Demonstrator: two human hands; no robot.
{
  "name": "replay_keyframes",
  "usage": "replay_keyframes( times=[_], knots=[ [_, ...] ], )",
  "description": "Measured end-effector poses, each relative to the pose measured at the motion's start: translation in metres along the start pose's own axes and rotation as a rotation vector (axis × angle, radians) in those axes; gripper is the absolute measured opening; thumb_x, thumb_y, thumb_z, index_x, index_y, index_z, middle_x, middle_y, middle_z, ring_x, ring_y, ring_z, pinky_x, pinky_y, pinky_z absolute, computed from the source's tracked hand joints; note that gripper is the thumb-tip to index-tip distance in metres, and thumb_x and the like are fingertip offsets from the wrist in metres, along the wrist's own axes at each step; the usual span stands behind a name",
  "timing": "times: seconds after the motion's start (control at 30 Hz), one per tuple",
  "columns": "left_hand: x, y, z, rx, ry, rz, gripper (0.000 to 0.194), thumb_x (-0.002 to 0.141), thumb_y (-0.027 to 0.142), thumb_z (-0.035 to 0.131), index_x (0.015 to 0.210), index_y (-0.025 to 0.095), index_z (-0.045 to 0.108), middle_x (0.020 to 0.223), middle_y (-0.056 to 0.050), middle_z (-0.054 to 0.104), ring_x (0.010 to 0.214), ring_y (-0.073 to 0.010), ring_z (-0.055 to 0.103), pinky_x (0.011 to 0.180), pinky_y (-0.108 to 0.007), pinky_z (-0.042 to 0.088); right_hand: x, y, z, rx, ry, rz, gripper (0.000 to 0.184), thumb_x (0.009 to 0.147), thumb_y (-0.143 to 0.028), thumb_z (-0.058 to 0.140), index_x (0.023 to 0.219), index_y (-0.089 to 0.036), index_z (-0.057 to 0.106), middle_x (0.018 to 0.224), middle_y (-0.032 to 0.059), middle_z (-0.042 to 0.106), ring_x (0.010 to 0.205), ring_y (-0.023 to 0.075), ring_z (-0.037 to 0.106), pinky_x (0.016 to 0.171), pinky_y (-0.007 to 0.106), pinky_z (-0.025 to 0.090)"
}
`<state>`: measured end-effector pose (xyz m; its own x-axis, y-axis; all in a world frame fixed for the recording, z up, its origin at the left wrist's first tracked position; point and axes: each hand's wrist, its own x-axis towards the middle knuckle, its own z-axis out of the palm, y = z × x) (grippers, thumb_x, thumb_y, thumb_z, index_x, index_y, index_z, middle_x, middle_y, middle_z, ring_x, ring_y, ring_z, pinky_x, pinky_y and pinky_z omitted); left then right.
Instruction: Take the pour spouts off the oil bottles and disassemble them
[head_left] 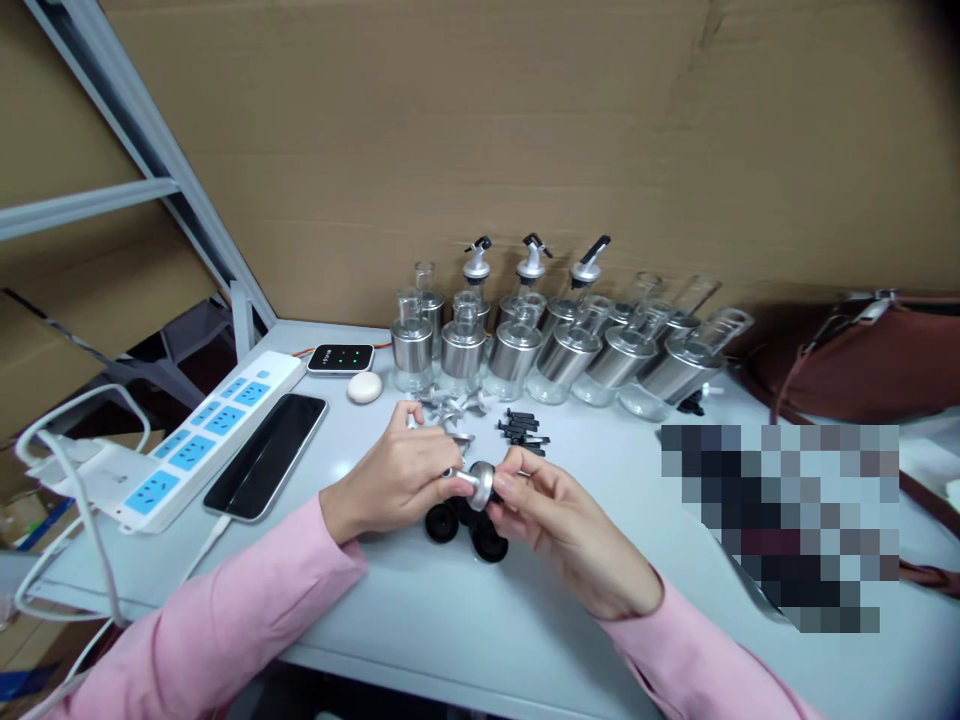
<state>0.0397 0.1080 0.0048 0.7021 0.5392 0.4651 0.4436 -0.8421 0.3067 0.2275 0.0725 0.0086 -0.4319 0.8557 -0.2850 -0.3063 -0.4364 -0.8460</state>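
Note:
Between my two hands is a silver bottle pourer point(482, 487) with a black base. My left hand point(401, 470) is closed on its thin spout end. My right hand point(551, 520) pinches the black base from the other side. Black round rubber stoppers point(442, 522) lie on the table just below my fingers. Behind my left hand is a pile of silver pourer tops point(454, 405), partly hidden by it. A small heap of black plastic pieces point(523, 430) lies beyond my right hand.
Several glass bottles with metal bands point(511, 350) line the back; three rear ones carry pourers point(531, 262). To the left are a power strip point(214, 430), a phone point(268, 457), a small device point(340, 359) and a white case point(364, 387). A brown bag point(877, 360) sits right.

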Motion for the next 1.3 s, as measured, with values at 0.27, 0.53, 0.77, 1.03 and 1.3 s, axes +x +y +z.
replay_keyframes(
  times=[0.27,0.53,0.77,1.03,1.3],
  knots=[
    [0.002,-0.004,-0.008,-0.368,-0.104,-0.168,0.052,0.095,0.051,0.026,0.063,0.015,0.044,0.060,0.005,0.042,0.061,-0.0099,0.040,0.074,-0.030,0.021,-0.004,0.009,0.003,-0.459,0.087,-0.423,0.025,0.080,-0.033,0.060,0.072,-0.019,0.041,0.063,-0.0031,0.050,0.058,0.0091,0.047,0.053,0.021,0.037],
    [0.002,-0.007,-0.012,-0.467,-0.127,-0.244,0.050,0.095,0.049,0.028,0.061,0.014,0.041,0.061,0.005,0.040,0.060,-0.0096,0.036,0.075,-0.031,0.020,-0.003,0.009,-0.001,-1.132,0.082,-1.031,0.015,0.086,-0.011,0.050,0.079,-0.020,0.040,0.069,-0.0003,0.050,0.061,0.0104,0.044,0.056,0.022,0.039],
    [0.003,-0.007,-0.015,-0.512,-0.135,-0.309,0.050,0.094,0.048,0.031,0.057,0.014,0.038,0.058,0.005,0.040,0.058,-0.0091,0.034,0.076,-0.032,0.021,0.000,0.004,-0.002,-1.465,0.039,-1.310,0.011,0.086,-0.007,0.048,0.088,-0.017,0.046,0.074,0.0069,0.060,0.065,0.0150,0.049,0.057,0.028,0.041],
    [0.005,-0.004,-0.010,-0.677,-0.156,-0.414,0.048,0.089,0.044,0.034,0.050,0.016,0.028,0.045,0.007,0.032,0.051,-0.0083,0.024,0.088,-0.038,0.026,0.000,0.001,-0.005,-1.677,0.104,-1.480,0.018,0.081,-0.001,0.053,0.087,-0.017,0.048,0.073,0.0074,0.062,0.065,0.0157,0.051,0.056,0.030,0.041],
    [0.001,-0.023,-0.010,-0.743,0.282,-0.637,0.048,0.086,0.056,0.037,0.055,0.019,0.030,0.051,0.005,0.031,0.046,-0.0088,0.030,0.051,-0.027,0.032,0.000,-0.004,-0.017,-1.521,0.199,-1.443,0.018,0.080,-0.004,0.054,0.089,-0.018,0.047,0.085,0.0105,0.060,0.072,0.0171,0.051,0.059,0.032,0.045]
  ],
)
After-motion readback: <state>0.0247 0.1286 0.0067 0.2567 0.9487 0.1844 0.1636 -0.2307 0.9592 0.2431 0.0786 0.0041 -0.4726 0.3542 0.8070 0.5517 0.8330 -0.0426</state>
